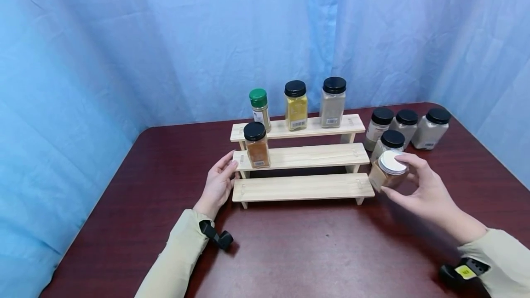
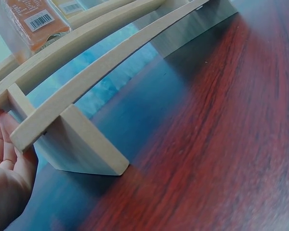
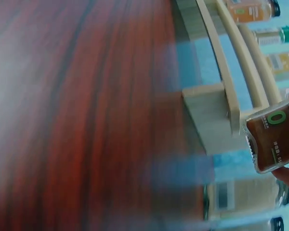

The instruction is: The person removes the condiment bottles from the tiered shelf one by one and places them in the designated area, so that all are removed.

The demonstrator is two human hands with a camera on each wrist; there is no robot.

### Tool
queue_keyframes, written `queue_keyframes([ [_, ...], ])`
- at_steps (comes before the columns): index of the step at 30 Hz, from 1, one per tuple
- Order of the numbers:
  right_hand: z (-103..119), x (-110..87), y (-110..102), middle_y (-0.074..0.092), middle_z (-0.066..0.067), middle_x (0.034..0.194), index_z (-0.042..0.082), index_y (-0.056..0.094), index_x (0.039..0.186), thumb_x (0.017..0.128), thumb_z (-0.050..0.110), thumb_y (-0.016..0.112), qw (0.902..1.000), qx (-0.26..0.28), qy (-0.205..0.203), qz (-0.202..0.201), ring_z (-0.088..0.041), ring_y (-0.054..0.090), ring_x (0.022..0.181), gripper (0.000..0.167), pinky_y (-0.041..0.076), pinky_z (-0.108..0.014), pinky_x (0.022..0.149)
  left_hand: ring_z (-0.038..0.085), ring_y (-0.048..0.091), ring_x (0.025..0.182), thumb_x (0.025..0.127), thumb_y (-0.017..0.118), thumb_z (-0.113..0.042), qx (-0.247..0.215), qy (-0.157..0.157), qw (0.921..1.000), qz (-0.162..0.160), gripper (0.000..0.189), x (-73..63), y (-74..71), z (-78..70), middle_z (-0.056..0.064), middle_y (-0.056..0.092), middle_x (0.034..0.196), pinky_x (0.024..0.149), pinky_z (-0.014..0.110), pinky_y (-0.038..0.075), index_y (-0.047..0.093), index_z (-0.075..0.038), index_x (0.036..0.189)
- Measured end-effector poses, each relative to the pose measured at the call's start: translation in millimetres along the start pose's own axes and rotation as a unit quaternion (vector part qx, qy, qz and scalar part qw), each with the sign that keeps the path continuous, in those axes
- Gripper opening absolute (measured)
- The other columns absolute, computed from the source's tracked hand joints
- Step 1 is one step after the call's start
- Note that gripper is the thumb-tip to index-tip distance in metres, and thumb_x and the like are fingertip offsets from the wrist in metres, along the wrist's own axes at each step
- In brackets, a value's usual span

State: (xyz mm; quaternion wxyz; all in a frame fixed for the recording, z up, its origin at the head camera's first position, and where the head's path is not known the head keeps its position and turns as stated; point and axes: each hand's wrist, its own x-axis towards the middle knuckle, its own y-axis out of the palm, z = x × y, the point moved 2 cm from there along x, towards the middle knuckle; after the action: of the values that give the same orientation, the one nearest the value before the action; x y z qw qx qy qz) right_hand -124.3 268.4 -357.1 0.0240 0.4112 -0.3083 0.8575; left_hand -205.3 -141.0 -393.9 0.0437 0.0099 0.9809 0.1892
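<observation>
A three-tier wooden shelf rack (image 1: pixel 304 187) stands in the middle of the table. My left hand (image 1: pixel 218 182) grips the left end of its middle tier; in the left wrist view the fingers (image 2: pixel 7 139) meet the tier's end. Beside the rack's right end, my right hand (image 1: pixel 430 192) holds a tilted spice jar (image 1: pixel 382 177) of brown powder with a whitish lid. The right wrist view shows the label of this jar (image 3: pixel 274 137) between thumb and finger. On the middle tier's left sits a black-lidded jar of orange-brown powder (image 1: pixel 258 153).
The top tier bears a green-lidded bottle (image 1: pixel 261 115), a yellow-powder jar (image 1: pixel 296 109) and a pale grey jar (image 1: pixel 332 107). Several black-lidded jars, including one at the far right (image 1: pixel 430 132), cluster right of the rack. Blue curtains (image 1: pixel 232 40) hang behind the dark red table (image 1: pixel 298 252).
</observation>
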Motion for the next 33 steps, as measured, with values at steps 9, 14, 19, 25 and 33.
queue_keyframes([
  [9,-15.5,-12.1,-26.5,0.039,0.029,0.126,-0.011,0.041,0.127,0.078,0.056,0.056,0.9983,-0.031,0.046,0.019,0.017,0.043,0.105,0.084,0.039,0.003,0.077,0.002,0.052,0.073,0.098,0.045,0.000,0.005,-0.005,0.9999,-0.007,0.048,0.4,0.7,0.5,-0.004,0.048,0.091,0.059,0.013,0.043,0.034,0.001,0.144],
  [14,-21.8,-16.1,-38.5,0.036,0.032,0.122,-0.009,0.039,0.128,0.079,0.029,0.072,0.9957,-0.060,0.064,0.029,0.022,0.041,0.101,0.070,0.041,0.002,0.069,0.002,0.051,0.074,0.097,0.045,0.001,0.002,-0.004,1.0000,-0.009,0.048,0.5,-0.5,1.5,-0.005,0.049,0.091,0.059,0.012,0.043,0.034,0.001,0.144],
  [19,-29.2,-17.4,-46.3,0.031,0.035,0.121,-0.004,0.036,0.132,0.056,-0.017,0.079,0.9908,-0.099,0.081,0.045,0.025,0.036,0.100,0.088,0.040,0.003,0.067,0.002,0.051,0.073,0.097,0.044,0.002,-0.001,-0.001,1.0000,-0.009,0.048,0.3,-1.1,1.7,-0.004,0.049,0.091,0.058,0.012,0.043,0.034,0.002,0.144],
  [25,-41.0,-17.8,-49.6,0.035,0.028,0.118,-0.003,0.030,0.134,0.050,-0.025,0.076,0.9868,-0.104,0.111,0.056,0.030,0.035,0.093,0.099,0.040,0.003,0.063,0.002,0.052,0.074,0.097,0.044,0.002,0.002,-0.001,1.0000,-0.009,0.048,0.3,-1.4,1.4,-0.005,0.050,0.092,0.058,0.012,0.043,0.034,0.001,0.144],
  [33,-52.7,-14.1,-49.5,0.045,-0.005,0.111,-0.005,0.022,0.135,0.057,-0.027,0.070,0.9860,-0.085,0.133,0.053,0.031,0.037,0.088,0.094,0.039,0.004,0.064,0.002,0.052,0.074,0.097,0.045,0.001,-0.004,-0.005,0.9999,-0.008,0.048,1.0,-1.3,1.2,-0.004,0.050,0.092,0.058,0.012,0.043,0.035,0.001,0.144],
])
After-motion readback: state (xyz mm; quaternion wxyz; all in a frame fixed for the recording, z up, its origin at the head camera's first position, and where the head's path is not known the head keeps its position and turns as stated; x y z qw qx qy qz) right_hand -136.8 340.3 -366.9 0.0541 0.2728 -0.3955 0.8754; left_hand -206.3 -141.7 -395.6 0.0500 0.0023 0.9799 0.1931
